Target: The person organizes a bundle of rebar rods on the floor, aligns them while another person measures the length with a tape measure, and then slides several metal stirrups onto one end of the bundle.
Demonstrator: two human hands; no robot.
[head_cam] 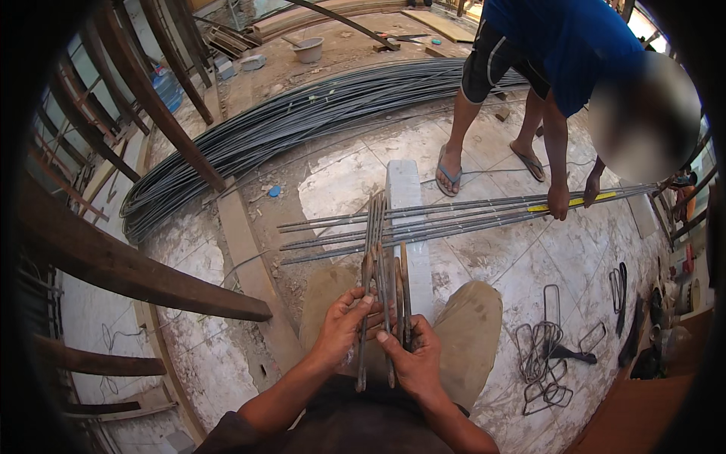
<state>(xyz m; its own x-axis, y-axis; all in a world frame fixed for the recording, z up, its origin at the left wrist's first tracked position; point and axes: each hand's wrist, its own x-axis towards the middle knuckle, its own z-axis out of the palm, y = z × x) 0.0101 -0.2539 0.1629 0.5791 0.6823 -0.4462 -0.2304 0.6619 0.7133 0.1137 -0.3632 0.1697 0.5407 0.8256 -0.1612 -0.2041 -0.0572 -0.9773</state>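
Both hands hold a bunch of bent steel rebar stirrups [401,289] upright above my lap. My left hand [346,323] has its thumb and fingers around the left-hand stirrups. Around the lower part of the right-hand ones, my right hand [413,349] is closed. The far ends of the stirrups reach over long ribbed steel bars [340,244], which lie across a pale block [404,176]. Farther along these bars, a co-worker in a blue shirt [558,40] bends down with both hands at a yellow measuring tape [601,198].
A large bundle of bent rebar [255,125] lies beyond. Dark wooden posts [159,272] slant in from the left above a plank [249,272]. Loose wire stirrups [539,352] lie on the tiled floor at right. A bucket [309,51] stands at the back.
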